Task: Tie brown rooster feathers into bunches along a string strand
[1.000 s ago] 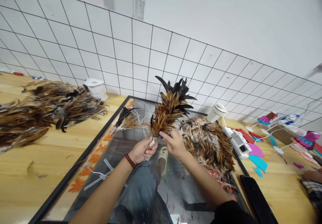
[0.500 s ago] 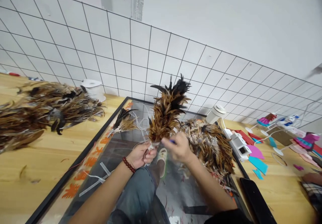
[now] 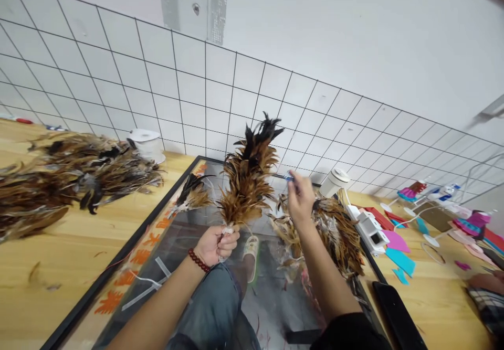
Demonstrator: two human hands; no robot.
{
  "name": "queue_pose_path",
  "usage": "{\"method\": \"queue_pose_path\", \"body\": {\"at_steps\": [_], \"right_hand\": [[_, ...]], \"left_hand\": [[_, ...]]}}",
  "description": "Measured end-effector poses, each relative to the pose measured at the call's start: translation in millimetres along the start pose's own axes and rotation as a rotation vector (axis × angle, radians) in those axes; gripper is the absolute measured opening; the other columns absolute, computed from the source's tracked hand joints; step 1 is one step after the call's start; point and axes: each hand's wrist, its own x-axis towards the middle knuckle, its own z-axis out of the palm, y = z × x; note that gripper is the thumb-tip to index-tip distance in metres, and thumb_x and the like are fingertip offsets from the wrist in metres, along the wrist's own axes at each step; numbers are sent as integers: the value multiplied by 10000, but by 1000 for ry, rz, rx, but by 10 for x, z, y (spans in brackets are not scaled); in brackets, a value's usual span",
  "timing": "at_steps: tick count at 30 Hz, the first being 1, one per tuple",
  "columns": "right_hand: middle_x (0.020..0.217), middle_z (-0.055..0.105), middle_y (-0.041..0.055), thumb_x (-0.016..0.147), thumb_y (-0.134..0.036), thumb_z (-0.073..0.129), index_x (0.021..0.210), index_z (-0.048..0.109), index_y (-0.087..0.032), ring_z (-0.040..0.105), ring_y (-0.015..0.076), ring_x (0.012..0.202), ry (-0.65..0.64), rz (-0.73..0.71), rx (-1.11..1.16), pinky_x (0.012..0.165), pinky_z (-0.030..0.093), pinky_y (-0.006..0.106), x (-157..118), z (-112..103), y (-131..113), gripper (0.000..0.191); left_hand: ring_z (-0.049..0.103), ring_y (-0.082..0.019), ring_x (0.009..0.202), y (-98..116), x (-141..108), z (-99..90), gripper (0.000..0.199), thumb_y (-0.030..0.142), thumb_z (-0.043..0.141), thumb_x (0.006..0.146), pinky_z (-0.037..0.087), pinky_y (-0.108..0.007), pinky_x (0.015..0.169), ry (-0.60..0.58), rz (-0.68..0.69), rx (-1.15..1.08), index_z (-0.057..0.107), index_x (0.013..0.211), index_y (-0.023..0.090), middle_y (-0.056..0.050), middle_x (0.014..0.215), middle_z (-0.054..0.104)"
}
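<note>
My left hand (image 3: pixel 216 245), with a red bead bracelet on the wrist, is closed around the white-wrapped lower end of a feather duster (image 3: pixel 249 187). The duster stands nearly upright, brown below and black at its tip. To its right, raised and apart from it, my right hand (image 3: pixel 301 199) is closed on a small blue object (image 3: pixel 289 176); its exact kind is not clear. Below that hand lies a pile of loose feathers (image 3: pixel 338 234) on the glass panel (image 3: pixel 271 292). A small feather bunch (image 3: pixel 192 195) rests left of the duster.
More feather strips (image 3: pixel 98 166) cover the wooden table (image 3: pixel 90 255) at left, near a white spool (image 3: pixel 146 142). At right are a white cup (image 3: pixel 334 182), a power strip (image 3: pixel 368 229), a black phone (image 3: pixel 397 313) and coloured cut pieces (image 3: pixel 401 262). Behind runs a wire grid (image 3: pixel 189 90).
My right hand has moved from the duster's base up and to the right, still with the blue object. The duster has shifted slightly left in my left hand.
</note>
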Motion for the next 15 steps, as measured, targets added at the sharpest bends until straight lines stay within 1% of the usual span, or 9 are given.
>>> {"method": "queue_pose_path", "body": {"at_steps": [2, 4, 5, 6, 7, 9, 11, 13, 15], "right_hand": [[870, 577, 38, 890, -228, 445, 1295, 504, -342, 545, 200, 793, -193, -217, 56, 721, 444, 366, -316, 73, -152, 424], [857, 583, 17, 879, -207, 458, 1296, 483, -407, 546, 195, 764, -407, -429, 34, 730, 439, 379, -569, 179, -276, 463], [854, 587, 10, 876, -203, 463, 1288, 487, -418, 543, 192, 753, -477, -497, -8, 747, 432, 389, -629, 233, -315, 465], [852, 590, 7, 876, -203, 467, 1277, 500, -416, 543, 192, 756, -510, -527, -61, 773, 421, 402, -631, 283, -333, 455], [856, 593, 9, 879, -207, 470, 1268, 514, -404, 546, 196, 776, -507, -519, -119, 802, 406, 414, -576, 328, -329, 438], [880, 598, 22, 891, -231, 472, 1246, 547, -366, 551, 205, 833, -405, -391, -222, 846, 373, 428, -334, 396, -258, 387], [910, 608, 40, 907, -267, 464, 1222, 574, -307, 555, 200, 875, -262, -164, -262, 868, 359, 418, -19, 431, -125, 336], [945, 626, 59, 918, -291, 441, 1179, 593, -240, 562, 190, 893, -144, 63, -194, 868, 375, 391, 236, 429, 22, 307], [970, 642, 75, 915, -306, 425, 1117, 598, -188, 571, 189, 909, -82, 220, -50, 852, 409, 364, 337, 393, 123, 291]], "left_hand": [[67, -36, 374, -1, -7, -10, 82, 133, 506, 788, 84, -135, 326, -18, 13, -27, 482, 709, 134, 77, 484, 212], [50, -33, 367, -5, -11, -16, 77, 141, 504, 788, 82, -136, 324, -34, 4, -35, 493, 711, 135, 79, 467, 214], [45, -33, 365, -9, -12, -17, 64, 143, 505, 784, 80, -136, 323, -40, -3, -35, 504, 721, 133, 79, 459, 220], [43, -33, 363, -14, -11, -18, 45, 143, 506, 777, 77, -137, 322, -45, -13, -34, 514, 733, 132, 78, 451, 226], [41, -35, 361, -20, -10, -18, 30, 140, 507, 769, 72, -138, 321, -52, -23, -32, 524, 746, 132, 78, 444, 231], [37, -36, 357, -33, -7, -17, 22, 134, 510, 754, 61, -141, 319, -68, -44, -28, 531, 754, 134, 78, 432, 236], [31, -35, 354, -41, -5, -18, 13, 135, 516, 748, 50, -143, 317, -80, -58, -27, 528, 741, 136, 78, 424, 237], [26, -33, 352, -43, -4, -21, 13, 140, 524, 748, 39, -143, 316, -87, -59, -29, 524, 736, 138, 79, 420, 238], [26, -32, 349, -40, -5, -27, 18, 143, 529, 748, 34, -144, 317, -95, -47, -33, 519, 734, 141, 80, 421, 235]]}}
